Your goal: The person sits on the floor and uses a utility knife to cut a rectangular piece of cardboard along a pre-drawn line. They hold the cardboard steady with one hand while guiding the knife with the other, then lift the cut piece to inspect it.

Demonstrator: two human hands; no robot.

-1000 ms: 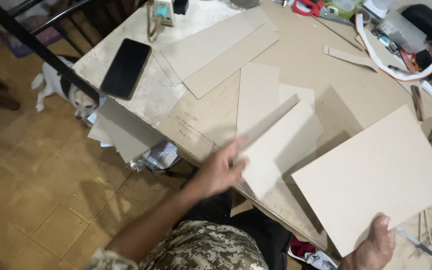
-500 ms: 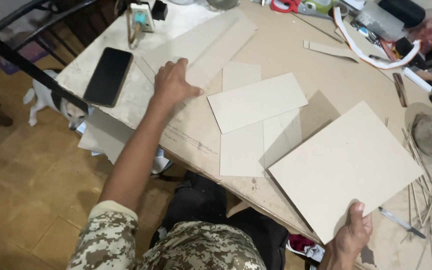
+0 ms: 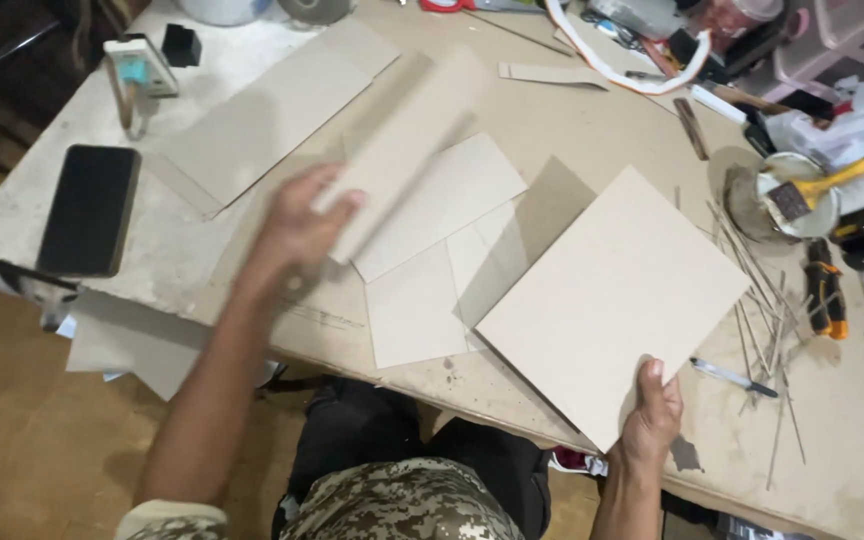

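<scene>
Head view: bench (image 3: 572, 120) seen from above, strewn with cardboard pieces.
Left hand (image 3: 297, 225): blurred, fingers closed around a long cardboard strip (image 3: 402, 150), lifted over the bench.
Right hand (image 3: 652, 415): pinching the near corner of a large square board (image 3: 617, 300), which is tilted up off the bench.
Flat sheets (image 3: 432, 260): lying overlapped between the two hands.
Phone (image 3: 89, 210): dark, face up at the bench's left edge.
Glue pot with brush (image 3: 792, 200): far right, beside thin sticks (image 3: 762, 290).
</scene>
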